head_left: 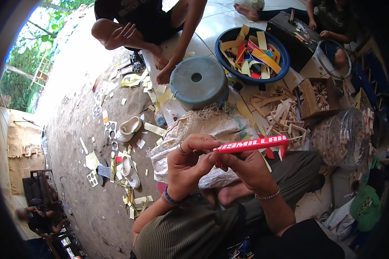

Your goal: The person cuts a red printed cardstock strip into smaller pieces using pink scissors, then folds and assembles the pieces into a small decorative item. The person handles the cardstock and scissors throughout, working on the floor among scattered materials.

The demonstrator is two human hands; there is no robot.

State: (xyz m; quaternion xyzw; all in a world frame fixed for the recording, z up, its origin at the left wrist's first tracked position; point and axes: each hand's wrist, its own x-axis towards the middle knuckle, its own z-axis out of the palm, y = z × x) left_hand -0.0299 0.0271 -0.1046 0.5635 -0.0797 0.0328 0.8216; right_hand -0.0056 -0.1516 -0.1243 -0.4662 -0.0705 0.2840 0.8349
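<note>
Both my hands hold a long, narrow red piece [263, 144] with white lettering, raised above my lap. Its right end has a short red leg pointing down, and a thin pale tip sticks out there. My left hand [190, 159], with a ring and a blue wristband, pinches the left end between thumb and fingers. With a chain bracelet at its wrist, my right hand [251, 170] grips the piece from below near its middle. The fingers partly hide the underside. Beneath the hands, a frayed white woven sack [199, 125] lies over a round grey-green drum [199, 75] with a hole in its top.
A blue tub [218, 56] holds coloured strips. Small wooden frames [285, 114] lie heaped beside a cardboard box [309, 99] and a clear plastic jar [341, 138]. White clogs [129, 129] and scraps litter the ground at left. Other people sit across from me and at far right.
</note>
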